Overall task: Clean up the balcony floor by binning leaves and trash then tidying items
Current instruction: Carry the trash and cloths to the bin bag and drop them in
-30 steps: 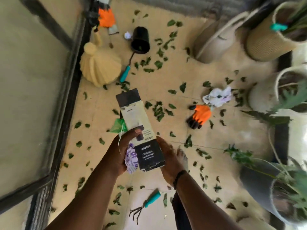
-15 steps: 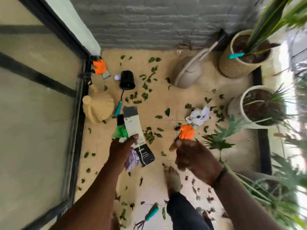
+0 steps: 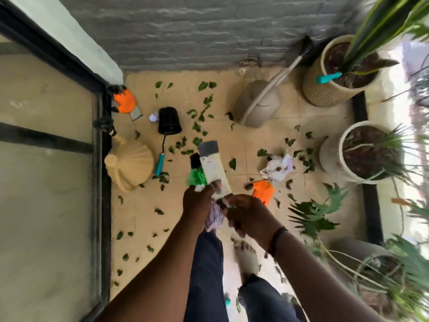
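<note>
Head view. Grip, left: your left hand [image 3: 197, 203] is curled round a bundle of trash at mid-frame: a tall carton [image 3: 212, 168], a green wrapper [image 3: 196, 177] and crumpled purple-white paper [image 3: 214, 218].
Grip, right: your right hand [image 3: 249, 213] meets the carton's near end, fingers curled against it; whether it pinches the box or the paper beneath, you cannot tell.
Axis: the carton's long axis runs away from you toward the grey wall, its dark-capped far end uppermost.
Remaining trash: leaves [image 3: 197, 129] lie scattered over the floor [image 3: 255, 140]; a white crumpled paper [image 3: 277, 167] and an orange glove [image 3: 263, 191] lie just right of the grip, nearer your right hand. A black pot [image 3: 169, 120] lies tipped beyond the bundle.
Hidden: no bin identifiable. Carton's lower end is covered by both hands. Frame edges blurred.
</note>
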